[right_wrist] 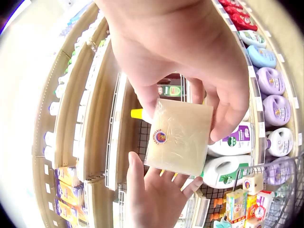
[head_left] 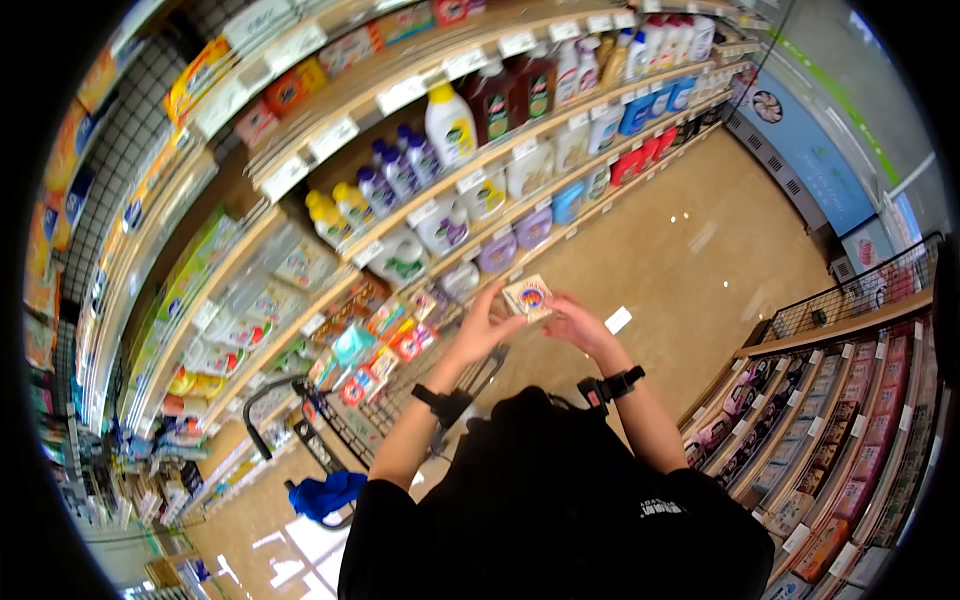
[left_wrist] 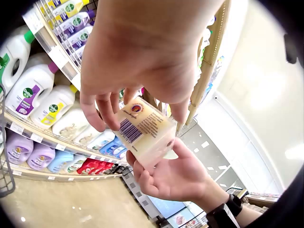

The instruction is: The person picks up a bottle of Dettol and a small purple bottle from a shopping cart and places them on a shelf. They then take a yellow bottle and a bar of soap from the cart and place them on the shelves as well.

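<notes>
A cream soap block (head_left: 527,298), wrapped in clear film with a round rooster logo, is held up in front of the chest. My right hand (right_wrist: 185,57) grips it, thumb along one side and fingers along the opposite side. The left hand (left_wrist: 137,66) is spread around the block, its fingertips right at one edge and its thumb apart. In the left wrist view, a printed face with a barcode (left_wrist: 129,131) shows. The right wrist view has the left palm (right_wrist: 159,204) facing up, with the fingertips partly hidden behind the block's lower edge.
A shopping cart (right_wrist: 290,183) stands beside the shelves with several packs inside, including a similar cream pack (right_wrist: 252,184). Shelves of detergent bottles (head_left: 450,125) run in front. A blue cloth (head_left: 325,495) hangs at the cart. Another shelf rack (head_left: 840,430) stands at the right.
</notes>
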{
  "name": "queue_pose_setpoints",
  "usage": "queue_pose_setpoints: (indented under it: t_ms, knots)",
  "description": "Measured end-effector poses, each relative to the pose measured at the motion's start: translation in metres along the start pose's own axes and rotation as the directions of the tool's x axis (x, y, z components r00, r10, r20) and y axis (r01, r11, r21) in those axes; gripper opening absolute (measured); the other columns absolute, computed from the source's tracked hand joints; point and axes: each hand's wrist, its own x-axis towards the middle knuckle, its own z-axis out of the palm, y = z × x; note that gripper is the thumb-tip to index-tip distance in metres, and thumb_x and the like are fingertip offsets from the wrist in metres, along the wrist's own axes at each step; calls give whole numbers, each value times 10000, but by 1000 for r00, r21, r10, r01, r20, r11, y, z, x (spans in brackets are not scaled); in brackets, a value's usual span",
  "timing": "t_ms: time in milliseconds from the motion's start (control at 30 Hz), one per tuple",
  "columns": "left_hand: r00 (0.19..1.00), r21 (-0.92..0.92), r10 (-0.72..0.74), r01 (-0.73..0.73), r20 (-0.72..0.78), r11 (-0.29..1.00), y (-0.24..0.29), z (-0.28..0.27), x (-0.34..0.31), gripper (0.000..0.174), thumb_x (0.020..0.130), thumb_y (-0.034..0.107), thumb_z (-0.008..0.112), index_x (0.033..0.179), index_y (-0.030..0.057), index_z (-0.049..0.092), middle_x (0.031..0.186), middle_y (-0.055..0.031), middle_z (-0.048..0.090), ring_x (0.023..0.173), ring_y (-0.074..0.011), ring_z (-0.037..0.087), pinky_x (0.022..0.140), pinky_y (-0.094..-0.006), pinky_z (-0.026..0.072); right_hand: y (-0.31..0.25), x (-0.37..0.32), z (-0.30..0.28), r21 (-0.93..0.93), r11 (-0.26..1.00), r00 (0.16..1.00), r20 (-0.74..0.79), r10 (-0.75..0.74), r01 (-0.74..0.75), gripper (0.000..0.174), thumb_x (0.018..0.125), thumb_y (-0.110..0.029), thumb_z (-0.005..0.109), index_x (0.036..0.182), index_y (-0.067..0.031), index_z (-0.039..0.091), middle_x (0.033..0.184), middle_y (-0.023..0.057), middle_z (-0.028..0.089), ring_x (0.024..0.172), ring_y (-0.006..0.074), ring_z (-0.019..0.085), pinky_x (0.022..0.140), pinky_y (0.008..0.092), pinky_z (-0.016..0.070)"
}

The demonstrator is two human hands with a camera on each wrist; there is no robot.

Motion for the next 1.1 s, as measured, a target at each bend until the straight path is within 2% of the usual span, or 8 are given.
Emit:
queue_pose_setpoints:
  t_ms: [33,200,300,333,567,700,867,1100]
  knots:
    - [1000,-11,-3,3,16,1000,-3,11,9,767,788,314,732,1360,-17,343,1239,-151,450,800,-147,533,709,-282,485,-7,-5,-11,24,999,1000,2,-23,23,496,832,-343,661,1197,-64,473,1026,58,602,828,155,599,755,301,506]
    - [994,-93,-25,35,106,995,-2,59,42,677,873,405,608,1344,-20,372,1152,-138,549,797,-151,546,711,-288,467,-38,-28,-54,123,985,991,-75,-112,120,437,858,-271,638,1202,-76,453,1054,76,604,869,183,618,768,335,516]
    - [961,-211,-166,213,221,954,21,76,56,639,902,451,544,1328,-4,404,1067,-95,586,819,-142,547,721,-281,452,-51,-33,-75,140,977,984,-95,-148,160,408,869,-242,629,1199,-86,447,1069,82,599,913,197,616,785,356,516]
    - [955,-202,-154,208,252,957,25,81,61,611,915,475,506,1309,15,431,1028,-65,589,836,-133,547,734,-275,446,-57,-35,-78,137,976,982,-103,-156,169,403,870,-241,628,1196,-87,449,1074,81,597,922,197,614,788,356,514]
    - [925,-229,-192,275,329,934,21,100,122,574,920,474,493,1284,31,462,973,-39,588,834,-121,551,728,-260,443,-81,-19,-106,138,962,966,-146,-214,234,504,867,-283,636,1264,-64,416,1135,90,562,940,187,594,799,357,497]
    - [901,-207,-188,285,390,936,36,115,171,595,882,486,551,1232,9,495,972,-35,589,817,-107,550,701,-245,442,-106,-4,-132,112,957,950,-196,-242,267,497,876,-267,625,1273,-66,402,1149,94,548,949,189,592,802,356,493]
    - [880,-216,-133,254,456,943,42,136,250,585,855,494,585,1173,7,526,937,-30,599,773,-91,546,660,-229,437,-155,22,-164,68,949,923,-263,-281,309,440,890,-275,601,1250,-88,432,1113,72,580,961,175,600,802,345,497]
    - [858,-205,-37,164,513,965,60,144,350,519,864,425,601,1157,0,542,868,-23,603,669,-80,523,573,-218,409,-216,62,-194,71,909,874,-314,-370,410,428,889,-255,608,1241,-81,439,1133,68,551,932,166,585,788,342,490]
